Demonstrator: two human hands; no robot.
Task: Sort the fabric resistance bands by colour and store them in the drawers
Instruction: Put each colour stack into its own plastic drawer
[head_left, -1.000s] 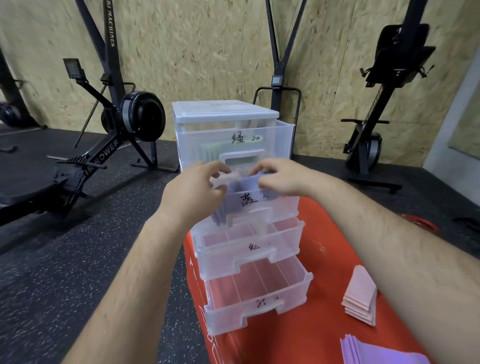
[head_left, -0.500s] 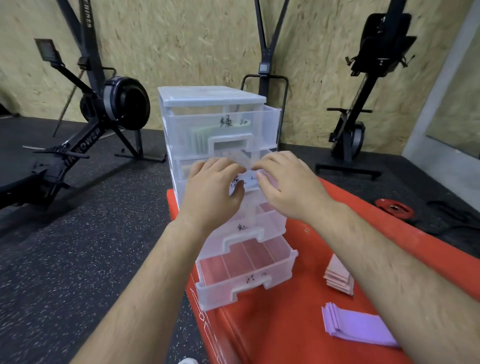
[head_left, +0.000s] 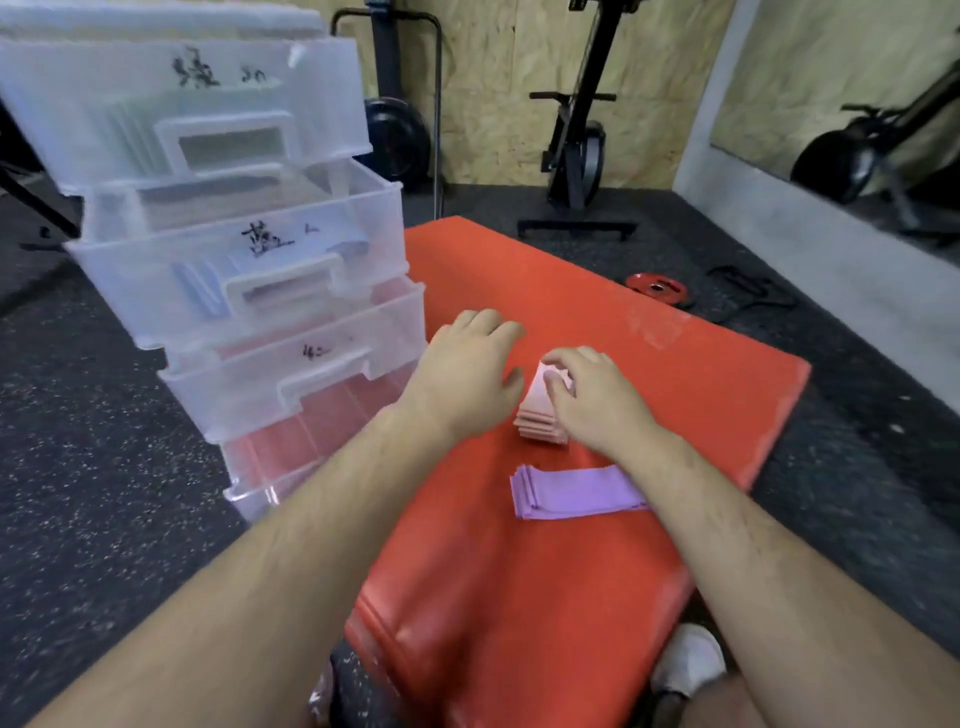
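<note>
Pink bands (head_left: 540, 415) under right fingers (head_left: 558, 382)

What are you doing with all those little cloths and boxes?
A person is sorting stretchy fabric bands by colour into a clear drawer tower whose drawers are pulled open. Both hands are at the pink stack on the red mat: the right hand rests its fingers on top of it, and the left hand is open beside it. A purple stack lies nearer, untouched. Blue bands already sit in the second drawer.
</note>
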